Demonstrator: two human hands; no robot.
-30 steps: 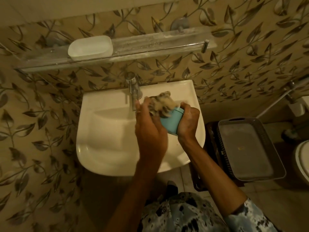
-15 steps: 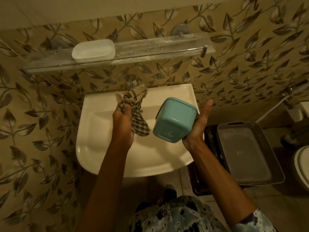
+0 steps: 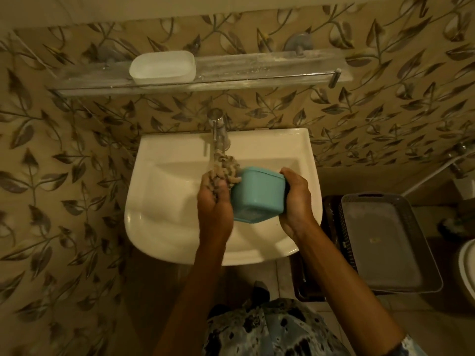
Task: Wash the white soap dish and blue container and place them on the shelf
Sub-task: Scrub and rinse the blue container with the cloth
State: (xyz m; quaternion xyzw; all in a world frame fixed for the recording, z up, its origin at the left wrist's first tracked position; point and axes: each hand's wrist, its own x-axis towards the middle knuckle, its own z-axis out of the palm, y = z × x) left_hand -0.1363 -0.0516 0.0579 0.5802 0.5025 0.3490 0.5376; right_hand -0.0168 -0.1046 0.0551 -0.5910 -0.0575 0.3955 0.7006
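Observation:
Over the white sink (image 3: 164, 201) my right hand (image 3: 295, 201) grips the blue container (image 3: 257, 199) from its right side, tilted so its base faces me. My left hand (image 3: 214, 204) is closed on a checked cloth (image 3: 226, 170), bunched up and pressed against the container's left top edge, just below the tap (image 3: 218, 129). The white soap dish (image 3: 162, 67) sits upright on the left half of the glass shelf (image 3: 270, 70) above the sink.
A grey plastic tray (image 3: 385, 242) rests on a dark basket to the right of the sink. A toilet rim shows at the far right edge. Leaf-patterned tiles cover the wall. The shelf's right half is bare.
Half a second ago the hands were apart, the cloth hanging by the tap and the container held up. Now the cloth is back against the container, lower over the basin.

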